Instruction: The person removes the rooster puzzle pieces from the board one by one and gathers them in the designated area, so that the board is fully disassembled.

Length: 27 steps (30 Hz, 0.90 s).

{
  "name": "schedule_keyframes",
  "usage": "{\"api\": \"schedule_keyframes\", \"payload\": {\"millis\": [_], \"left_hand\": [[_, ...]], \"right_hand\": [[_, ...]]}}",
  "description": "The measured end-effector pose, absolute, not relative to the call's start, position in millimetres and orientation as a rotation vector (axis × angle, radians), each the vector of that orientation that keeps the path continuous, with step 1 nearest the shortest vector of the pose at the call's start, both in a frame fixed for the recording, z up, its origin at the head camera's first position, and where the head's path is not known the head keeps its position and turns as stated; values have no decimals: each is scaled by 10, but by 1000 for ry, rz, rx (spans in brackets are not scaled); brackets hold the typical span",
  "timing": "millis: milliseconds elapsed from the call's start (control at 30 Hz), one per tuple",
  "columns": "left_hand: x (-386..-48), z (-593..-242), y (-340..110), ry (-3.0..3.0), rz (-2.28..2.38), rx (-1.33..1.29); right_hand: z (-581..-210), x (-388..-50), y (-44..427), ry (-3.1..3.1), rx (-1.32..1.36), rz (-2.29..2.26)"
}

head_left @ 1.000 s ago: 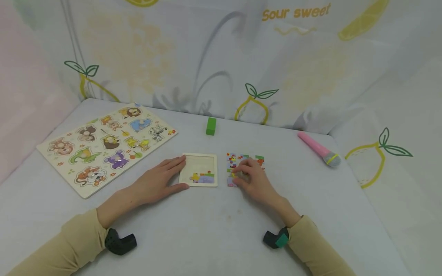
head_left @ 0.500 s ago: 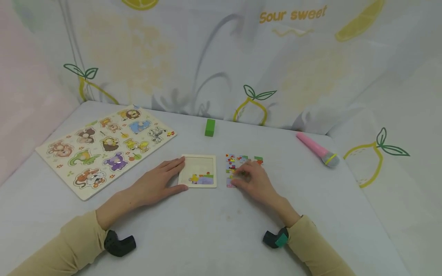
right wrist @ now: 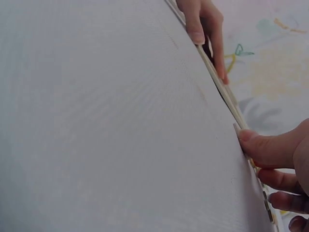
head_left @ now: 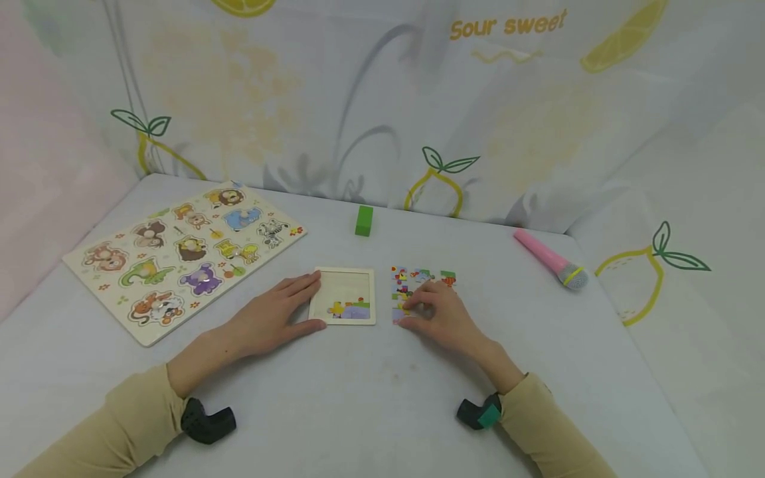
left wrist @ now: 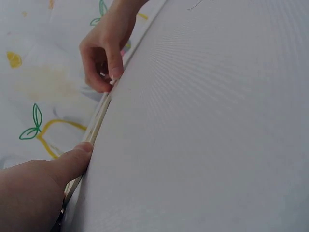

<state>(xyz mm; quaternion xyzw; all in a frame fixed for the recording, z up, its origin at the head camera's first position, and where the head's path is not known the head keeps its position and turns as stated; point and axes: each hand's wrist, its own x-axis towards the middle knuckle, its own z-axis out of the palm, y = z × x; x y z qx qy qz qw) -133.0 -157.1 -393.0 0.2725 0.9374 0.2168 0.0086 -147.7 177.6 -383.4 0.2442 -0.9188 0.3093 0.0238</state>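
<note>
A small square wooden puzzle tray [head_left: 372,295] lies mid-table, with joined jigsaw pieces [head_left: 352,310] along its lower right inside. My left hand [head_left: 271,315] rests at the tray's left side, fingers straight on the upper left corner and thumb at the lower left one. To the right of the tray lie several colourful jigsaw pieces [head_left: 399,273] in rows. My right hand [head_left: 442,312] is over them and pinches a lower left puzzle piece [head_left: 398,315] between thumb and fingertips. In the right wrist view, that piece's edge tilts up slightly under the thumb [right wrist: 251,137]. My palm hides some pieces.
A large wooden animal peg board [head_left: 179,245] lies at the left. Behind the tray stands a green block [head_left: 364,220]. A pink toy microphone [head_left: 550,259] lies at the right. A printed cloth [head_left: 335,99] hangs behind the table.
My right thumb has shifted slightly down to the lower edge of the lower left piece, and the fingers have spread a little. My left hand and the tray have stayed in place.
</note>
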Motion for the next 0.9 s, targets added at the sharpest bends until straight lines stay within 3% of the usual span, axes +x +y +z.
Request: {"api": "schedule_keyframes", "payload": {"millis": [900], "left_hand": [[-1330, -3917, -1572, 2927, 680, 842]], "right_hand": [[-3839, -1476, 1780, -2787, 806, 908]]}}
